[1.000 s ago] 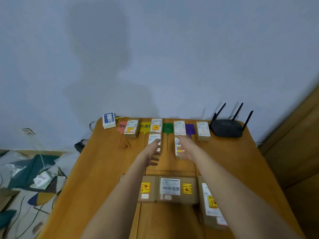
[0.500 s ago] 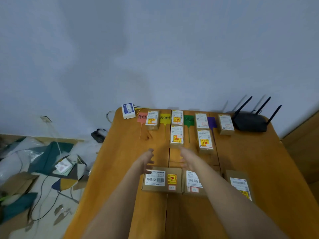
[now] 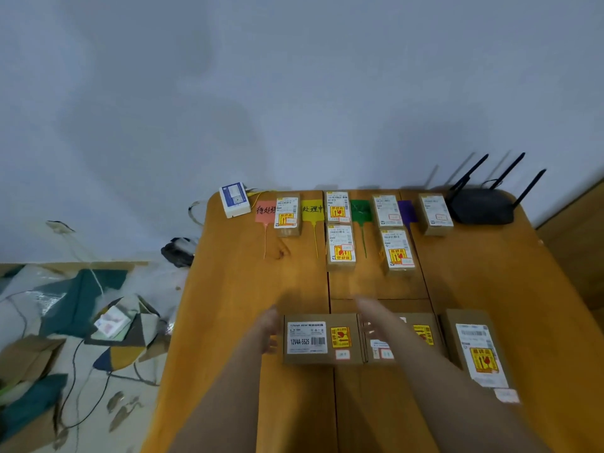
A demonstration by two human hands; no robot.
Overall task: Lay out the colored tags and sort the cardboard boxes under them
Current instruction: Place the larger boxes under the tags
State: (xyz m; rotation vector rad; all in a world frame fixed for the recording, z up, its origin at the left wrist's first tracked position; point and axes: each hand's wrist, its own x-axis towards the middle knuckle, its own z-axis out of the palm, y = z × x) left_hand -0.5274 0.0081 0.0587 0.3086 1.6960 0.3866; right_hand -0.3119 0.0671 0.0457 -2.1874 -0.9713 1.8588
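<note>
Four colored tags lie along the table's far edge: pink [image 3: 264, 210], yellow [image 3: 312, 209], green [image 3: 360, 210], purple [image 3: 407, 212]. One small cardboard box [image 3: 287, 214] sits beside the pink tag. Two boxes [image 3: 336, 207] [image 3: 340, 247] sit right of the yellow tag, two [image 3: 386, 210] [image 3: 398, 252] right of the green, and one [image 3: 434, 213] right of the purple. Three larger boxes form a near row: left [image 3: 322, 338], middle [image 3: 421, 336], right [image 3: 478, 351]. My left hand [image 3: 269, 331] is at the left box's left end, fingers relaxed. My right hand [image 3: 369, 315], blurred, reaches over the seam between the left and middle boxes and hides part of the middle one.
A black router [image 3: 480, 207] with antennas stands at the far right corner of the wooden table [image 3: 228, 322]. A white and blue device [image 3: 233, 199] sits at the far left corner. Bags, cables and cardboard litter the floor [image 3: 81, 322] on the left. Wooden furniture [image 3: 581, 240] stands right.
Both hands have drawn back from the far small boxes to the near row of larger boxes. The two small boxes they touched now lie in the second row.
</note>
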